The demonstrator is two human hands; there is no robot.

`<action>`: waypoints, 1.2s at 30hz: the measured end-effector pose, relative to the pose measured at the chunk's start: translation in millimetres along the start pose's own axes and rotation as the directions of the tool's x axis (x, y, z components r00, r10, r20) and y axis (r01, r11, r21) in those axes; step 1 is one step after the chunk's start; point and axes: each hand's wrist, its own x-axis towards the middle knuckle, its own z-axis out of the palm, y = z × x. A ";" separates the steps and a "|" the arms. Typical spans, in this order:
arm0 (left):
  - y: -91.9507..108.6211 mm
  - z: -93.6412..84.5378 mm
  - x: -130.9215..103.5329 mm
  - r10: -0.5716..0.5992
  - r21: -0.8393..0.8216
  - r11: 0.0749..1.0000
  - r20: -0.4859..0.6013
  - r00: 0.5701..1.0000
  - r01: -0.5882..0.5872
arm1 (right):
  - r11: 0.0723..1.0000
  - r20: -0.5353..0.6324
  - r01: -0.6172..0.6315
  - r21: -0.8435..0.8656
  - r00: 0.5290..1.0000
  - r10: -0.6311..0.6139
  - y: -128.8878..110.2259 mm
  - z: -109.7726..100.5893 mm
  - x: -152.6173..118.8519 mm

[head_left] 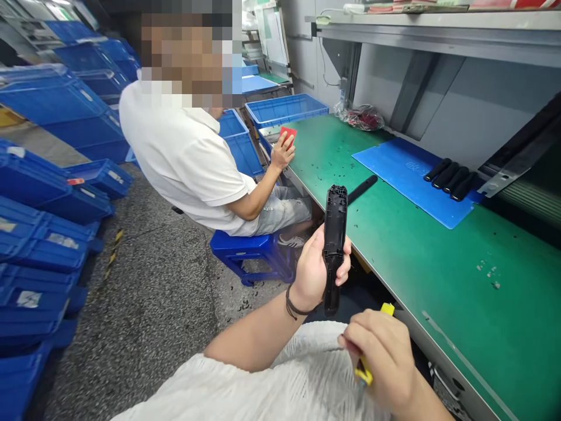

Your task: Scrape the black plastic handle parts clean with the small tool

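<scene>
My left hand (313,272) is wrapped round a long black plastic housing half (336,225), held upright with its hollow, ribbed inside facing me. Lower and to the right, my right hand (383,356) is closed on a yellow utility knife (364,372). Much of the knife is hidden by the fingers, and a greyish tip shows below them. The knife is apart from the housing. Behind the housing, another long black plastic part (363,189) lies on the green table (421,245).
Several black parts (451,178) lie on a blue mat (407,172). A co-worker (188,152) on a blue stool (245,248) holds a red piece (288,135). Blue crates (44,234) stack at left. A shelf (438,35) overhangs the table. Black scraps dot table and floor.
</scene>
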 end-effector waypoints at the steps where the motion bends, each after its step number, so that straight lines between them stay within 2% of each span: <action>1: 1.0 -1.0 -0.4 0.012 0.006 1.000 0.007 1.000 -0.012 | 1.000 -0.038 -0.026 0.007 0.999 0.026 1.4 -3.0 2.8; 5: 2.0 -1.1 -4.4 0.049 0.040 0.998 0.009 0.999 -0.049 | 0.985 -0.159 -0.146 -0.092 0.979 0.130 11.9 -8.6 21.2; 8: 0.3 0.7 -10.1 0.108 0.107 0.988 0.015 0.994 -0.109 | 0.973 -0.203 -0.229 0.004 0.953 0.225 16.3 -4.1 37.8; 11: -0.3 2.4 -15.5 0.174 0.231 0.957 0.018 0.985 -0.174 | 0.957 -0.157 -0.264 0.123 0.947 0.282 17.1 4.4 49.4; 16: -3.7 3.1 -18.7 0.229 0.364 0.904 0.033 0.973 -0.225 | 0.934 -0.075 -0.309 0.180 0.942 0.326 16.3 8.8 55.4; 18: -7.8 0.7 -18.4 0.198 0.361 0.910 0.045 0.979 -0.201 | 0.904 -0.113 -0.368 0.220 0.910 0.398 16.8 5.2 56.2; 21: -13.1 -7.2 -15.3 0.177 0.415 0.891 0.058 0.982 -0.185 | 0.877 -0.239 -0.439 0.196 0.846 0.476 22.2 -1.5 53.7; 23: -13.8 -14.9 -10.2 0.237 0.600 0.762 0.090 0.967 -0.242 | 0.877 -0.260 -0.471 0.100 0.838 0.480 29.8 -4.5 47.6; 26: -10.3 -27.2 -0.1 0.307 0.872 0.399 0.164 0.937 -0.283 | 0.832 -0.163 -0.545 -0.105 0.834 0.527 43.0 -7.9 33.7; 27: -8.2 -30.8 2.9 0.299 0.909 0.319 0.174 0.938 -0.270 | 0.818 -0.123 -0.554 -0.151 0.832 0.541 46.5 -9.7 29.1; 28: -5.8 -33.7 5.2 0.281 0.924 0.285 0.174 0.944 -0.256 | 0.819 -0.083 -0.546 -0.178 0.837 0.541 49.0 -12.4 25.2; 29: -3.3 -36.1 6.8 0.250 0.926 0.289 0.171 0.953 -0.242 | 0.833 -0.049 -0.520 -0.190 0.852 0.521 50.6 -16.2 22.0; 31: 0.9 -38.9 7.5 0.158 0.910 0.359 0.159 0.975 -0.207 | 0.875 -0.014 -0.424 -0.235 0.901 0.433 51.6 -26.8 18.6; 33: 1.9 -39.6 5.5 0.030 0.863 0.484 0.148 0.989 -0.143 | 0.875 -0.023 -0.309 -0.373 0.945 0.325 51.7 -40.6 19.4; 36: -5.5 -37.2 -0.9 -0.194 0.692 0.721 0.159 0.968 0.031 | 0.768 -0.013 -0.176 -0.615 0.977 0.213 53.5 -62.5 26.2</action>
